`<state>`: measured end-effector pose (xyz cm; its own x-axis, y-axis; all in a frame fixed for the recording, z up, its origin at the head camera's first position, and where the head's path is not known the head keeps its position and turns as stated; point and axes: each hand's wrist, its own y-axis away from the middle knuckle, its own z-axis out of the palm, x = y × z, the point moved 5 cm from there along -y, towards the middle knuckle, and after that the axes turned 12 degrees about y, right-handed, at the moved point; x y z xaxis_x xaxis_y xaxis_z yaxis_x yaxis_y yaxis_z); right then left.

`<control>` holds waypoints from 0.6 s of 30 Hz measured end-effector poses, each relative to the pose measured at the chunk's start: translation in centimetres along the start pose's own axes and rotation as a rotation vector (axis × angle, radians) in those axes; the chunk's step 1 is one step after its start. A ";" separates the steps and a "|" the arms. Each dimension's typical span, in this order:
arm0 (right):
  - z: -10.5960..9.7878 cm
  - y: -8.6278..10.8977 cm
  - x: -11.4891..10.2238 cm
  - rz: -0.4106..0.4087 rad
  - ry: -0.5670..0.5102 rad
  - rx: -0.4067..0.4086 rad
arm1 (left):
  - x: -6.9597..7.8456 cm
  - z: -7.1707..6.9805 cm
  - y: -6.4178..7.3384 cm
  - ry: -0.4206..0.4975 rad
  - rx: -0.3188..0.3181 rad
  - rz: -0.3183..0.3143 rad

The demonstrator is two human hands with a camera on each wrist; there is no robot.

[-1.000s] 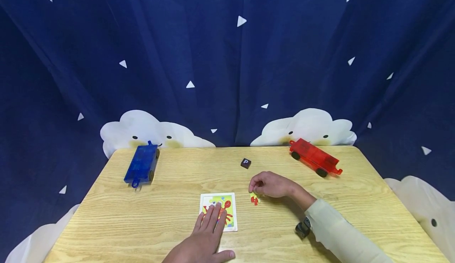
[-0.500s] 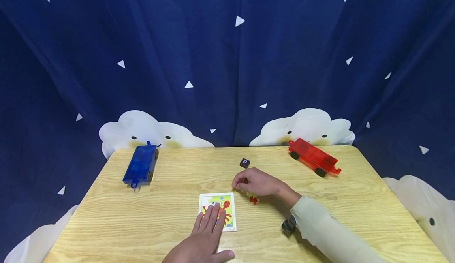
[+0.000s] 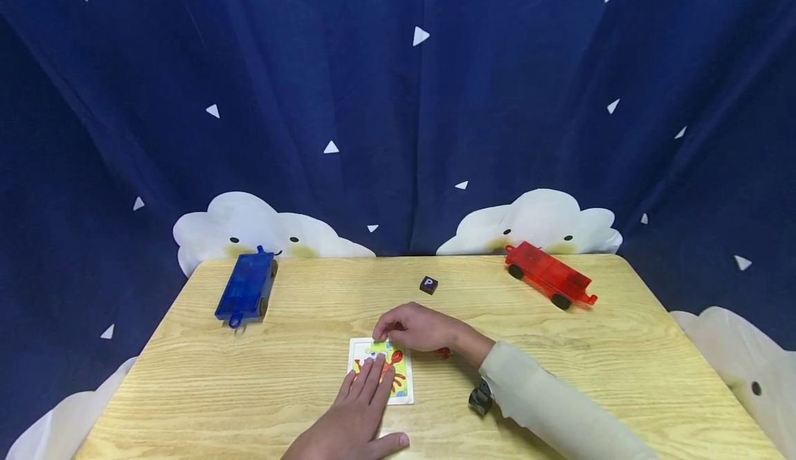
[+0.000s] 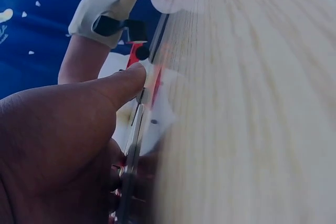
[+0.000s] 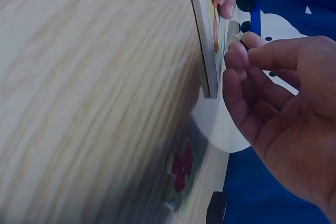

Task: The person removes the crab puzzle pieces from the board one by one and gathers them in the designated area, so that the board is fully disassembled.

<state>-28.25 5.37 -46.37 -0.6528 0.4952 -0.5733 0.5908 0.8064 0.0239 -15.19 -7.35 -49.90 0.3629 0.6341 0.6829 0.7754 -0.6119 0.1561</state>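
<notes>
A square crab puzzle [image 3: 403, 377] in a white frame lies on the table, part of its upper left showing white. My left hand [image 3: 359, 405] rests on it with straight fingers, covering much of the picture. Over the frame's top edge is my right hand [image 3: 418, 327]. Between its thumb and index finger it pinches a small, pale yellowish puzzle piece [image 5: 239, 37], mostly hidden by the fingertips. A loose red puzzle piece [image 3: 443, 353] lies right of the frame, partly covered by the right hand in the head view. The right wrist view shows that loose piece [image 5: 181, 169] flat on the wood.
A blue toy wagon [image 3: 247, 286] stands at the back left of the wooden table [image 3: 249, 391], and a red one [image 3: 550, 275] at the back right. A small black tile [image 3: 428, 284] marked P lies between them. Behind hangs a dark blue curtain [image 3: 373, 101].
My right hand has moved left from beside the loose red piece to the top edge of the puzzle. The left hand has stayed on the puzzle.
</notes>
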 end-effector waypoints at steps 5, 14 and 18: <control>0.4 0.0 0.0 0.043 0.003 -0.014 | 0.4 -0.2 0.1 -0.053 -0.004 -0.021; 0.4 0.3 -0.1 0.063 0.002 -0.014 | 0.5 -1.0 0.4 -0.090 -0.048 -0.041; 0.3 0.5 -0.1 0.064 -0.002 -0.001 | 1.1 -1.1 0.7 -0.124 -0.024 0.005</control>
<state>-27.73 5.55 -46.54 -0.6127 0.5451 -0.5722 0.6311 0.7733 0.0610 -14.88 -7.62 -48.26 0.4289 0.6839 0.5902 0.7615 -0.6252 0.1710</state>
